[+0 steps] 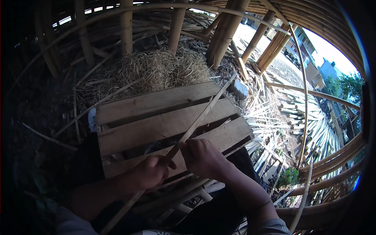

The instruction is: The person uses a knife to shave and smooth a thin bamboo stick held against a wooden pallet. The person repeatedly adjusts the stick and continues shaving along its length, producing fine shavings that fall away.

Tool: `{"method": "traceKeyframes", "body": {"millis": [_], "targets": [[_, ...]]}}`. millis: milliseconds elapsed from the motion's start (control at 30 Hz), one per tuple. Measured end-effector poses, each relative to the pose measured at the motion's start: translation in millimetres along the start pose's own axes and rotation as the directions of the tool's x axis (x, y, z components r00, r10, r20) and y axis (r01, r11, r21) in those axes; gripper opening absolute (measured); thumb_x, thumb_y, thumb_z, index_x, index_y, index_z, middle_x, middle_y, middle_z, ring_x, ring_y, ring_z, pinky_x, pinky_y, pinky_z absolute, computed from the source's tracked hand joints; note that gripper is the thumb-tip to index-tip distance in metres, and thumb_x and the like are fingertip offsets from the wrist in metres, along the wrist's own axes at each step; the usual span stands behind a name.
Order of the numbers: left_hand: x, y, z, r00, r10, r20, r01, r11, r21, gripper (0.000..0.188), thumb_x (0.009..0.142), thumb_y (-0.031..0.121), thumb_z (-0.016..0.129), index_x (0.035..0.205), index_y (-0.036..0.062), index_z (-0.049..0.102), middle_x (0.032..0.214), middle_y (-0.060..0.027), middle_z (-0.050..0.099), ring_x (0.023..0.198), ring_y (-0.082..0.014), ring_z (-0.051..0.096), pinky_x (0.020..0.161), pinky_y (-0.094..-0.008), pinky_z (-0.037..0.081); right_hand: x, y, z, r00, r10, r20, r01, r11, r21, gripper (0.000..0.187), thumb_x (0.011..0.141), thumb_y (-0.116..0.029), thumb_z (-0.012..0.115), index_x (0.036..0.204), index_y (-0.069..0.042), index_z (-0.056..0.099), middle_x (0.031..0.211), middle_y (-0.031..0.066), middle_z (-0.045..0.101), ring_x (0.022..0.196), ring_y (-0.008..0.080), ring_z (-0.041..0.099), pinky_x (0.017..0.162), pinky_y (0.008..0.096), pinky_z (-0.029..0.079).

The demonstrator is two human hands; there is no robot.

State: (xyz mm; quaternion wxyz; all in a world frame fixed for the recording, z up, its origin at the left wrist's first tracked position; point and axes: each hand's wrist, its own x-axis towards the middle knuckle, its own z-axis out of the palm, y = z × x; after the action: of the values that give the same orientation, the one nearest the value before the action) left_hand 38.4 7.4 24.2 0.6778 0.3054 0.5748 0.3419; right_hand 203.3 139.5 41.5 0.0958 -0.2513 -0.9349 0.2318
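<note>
A long, narrow bamboo strip (205, 112) runs slantwise from the lower left, across a slatted wooden pallet-like board (133, 138), to beyond its far right corner. My left hand (150, 172) is wrapped round the strip near the board's front edge. Just ahead and to the right, my right hand (204, 158) is closed in a fist against the strip's side. Its curled fingers hide whatever they grip. The board's pale slats have dark gaps between them, and it lies over my legs.
Pale, curly shavings (156, 72) lie heaped behind the board. Thick bamboo posts (226, 35) stand beyond. Cut bamboo poles (313, 129) are piled outside at right. A grey block (238, 90) sits by the far right corner. Bent bamboo rails (333, 160) curve along the right.
</note>
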Motion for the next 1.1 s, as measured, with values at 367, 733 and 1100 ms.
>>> {"method": "traceKeyframes", "body": {"millis": [367,733,1100], "targets": [[-10,-49,-7,0.992,0.026,-0.121,-0.007,0.988,0.156,0.039,0.11,0.031,0.041,0.093,0.0004,0.06,0.071,-0.0111,0.063,0.064,-0.0216,0.065,0.062,-0.038,0.051,-5,-13,33,0.998,0.04,0.05,-0.04,0.999,-0.014,0.019,0.093,-0.018,0.065,0.079,-0.005,0.062,0.056,0.0167,0.058,0.053,0.0391,0.064,0.049,0.0475,0.047],[-12,-58,0,0.93,0.294,-0.221,-0.181,0.888,0.422,0.036,0.11,0.027,0.042,0.093,-0.0002,0.058,0.07,-0.0165,0.064,0.062,-0.0272,0.066,0.061,-0.0411,0.051,2,11,30,0.998,-0.043,-0.053,0.033,0.983,-0.179,0.018,0.086,-0.02,0.07,0.075,-0.007,0.064,0.057,0.0144,0.061,0.054,0.0371,0.065,0.051,0.0468,0.049],[-23,-27,11,0.949,0.244,-0.201,-0.052,0.749,0.661,0.034,0.109,0.025,0.043,0.1,-0.0049,0.057,0.078,-0.0256,0.065,0.072,-0.0399,0.069,0.071,-0.0472,0.053,-9,13,29,0.998,-0.062,0.013,0.063,0.989,-0.131,0.008,0.082,-0.016,0.07,0.078,-0.01,0.066,0.059,0.0107,0.062,0.053,0.033,0.065,0.049,0.0436,0.048]]}}
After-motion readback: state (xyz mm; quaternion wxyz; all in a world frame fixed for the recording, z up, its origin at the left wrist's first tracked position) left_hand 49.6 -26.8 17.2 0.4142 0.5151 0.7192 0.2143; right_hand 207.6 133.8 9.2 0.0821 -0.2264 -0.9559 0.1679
